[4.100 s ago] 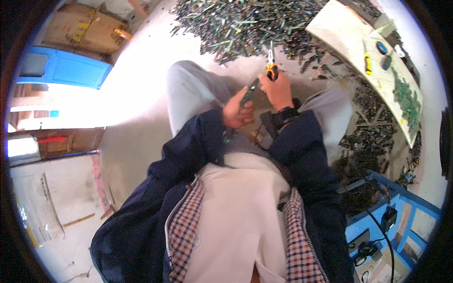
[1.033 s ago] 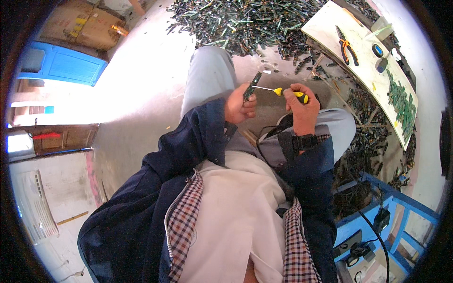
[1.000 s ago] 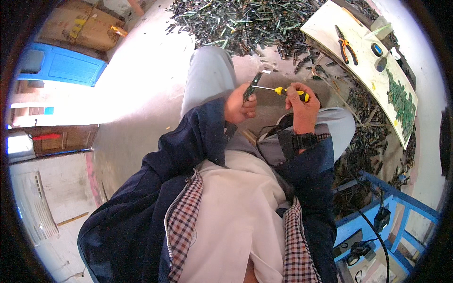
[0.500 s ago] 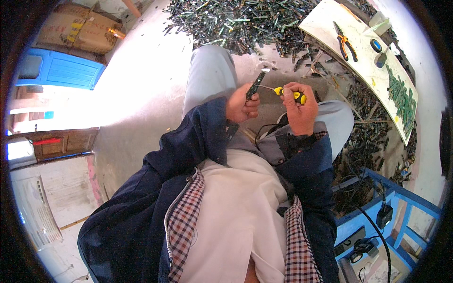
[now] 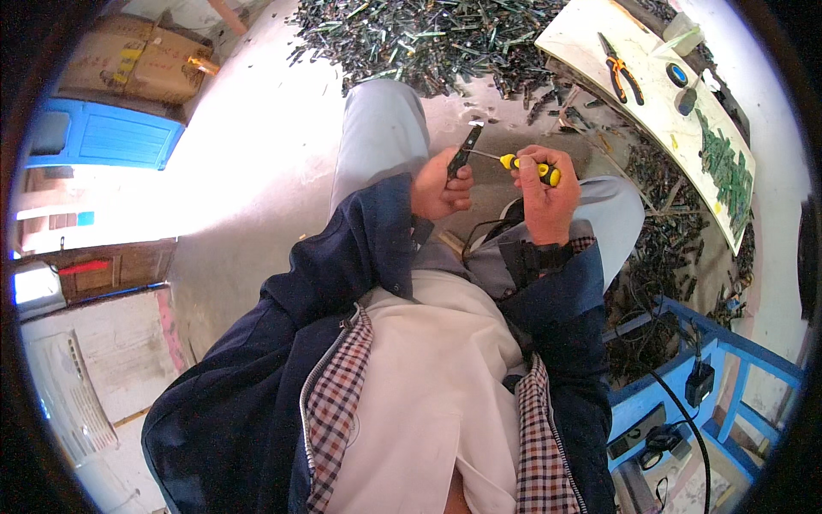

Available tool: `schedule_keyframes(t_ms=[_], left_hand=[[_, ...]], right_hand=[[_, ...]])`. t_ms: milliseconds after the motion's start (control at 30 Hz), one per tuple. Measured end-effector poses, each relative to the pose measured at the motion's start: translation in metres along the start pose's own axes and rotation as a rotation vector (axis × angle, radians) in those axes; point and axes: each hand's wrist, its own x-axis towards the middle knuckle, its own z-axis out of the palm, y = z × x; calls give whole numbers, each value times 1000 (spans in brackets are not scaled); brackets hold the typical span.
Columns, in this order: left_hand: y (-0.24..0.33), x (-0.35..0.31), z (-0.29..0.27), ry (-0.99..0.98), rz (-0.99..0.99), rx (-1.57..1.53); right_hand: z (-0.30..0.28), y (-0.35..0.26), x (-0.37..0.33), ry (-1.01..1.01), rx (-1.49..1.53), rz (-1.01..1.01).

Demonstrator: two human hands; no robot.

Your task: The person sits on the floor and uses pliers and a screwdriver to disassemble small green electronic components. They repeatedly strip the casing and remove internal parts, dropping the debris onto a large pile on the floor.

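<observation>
My left hand [image 5: 443, 184] is closed around a narrow dark strip-shaped piece [image 5: 463, 152] with a pale, shiny tip, held upright at a slant between my knees. In my right hand [image 5: 547, 193] is a screwdriver [image 5: 536, 169] with a yellow and black handle. Its thin metal shaft points left and its end meets, or nearly meets, the side of the dark piece; my left fingers hide part of the contact. Both hands are raised over the floor in front of my lap.
A big heap of dark narrow strips [image 5: 428, 38] covers the floor ahead, with more [image 5: 659, 184] to the right. On a cream board [image 5: 582, 38] lie orange-handled pliers [image 5: 620, 70], a tape roll [image 5: 676, 75] and green strips [image 5: 728, 176]. A blue frame with cables [image 5: 668, 385] stands at lower right.
The screwdriver and my right hand have shifted very slightly, and more of the shaft shows now. My left hand keeps its hold on the dark piece. The whole view has drifted a little.
</observation>
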Motion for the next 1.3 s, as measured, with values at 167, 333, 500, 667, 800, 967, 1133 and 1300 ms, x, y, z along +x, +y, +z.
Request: schedule_keyframes(t_ms=[167, 333, 500, 667, 800, 967, 1133, 1300], left_hand=[[2, 0, 0, -43, -16, -7], [2, 3, -3, -97, 14, 15], [2, 2, 0, -102, -26, -31], [1, -1, 5, -97, -38, -78], [3, -1, 3, -78, -45, -97], [0, 0, 3, -62, 3, -118], [-1, 4, 1, -62, -7, -110], [-2, 4, 3, -25, -20, -114]], right_hand=[[-1, 1, 1, 18, 46, 27], [-3, -4, 7, 116, 196, 181], [-5, -1, 15, 241, 331, 327], [-3, -4, 18, 280, 270, 275], [-2, -12, 13, 255, 208, 234], [-3, -16, 11, 235, 160, 213], [1, -12, 7, 158, 42, 149], [5, -9, 3, 115, -55, 33]])
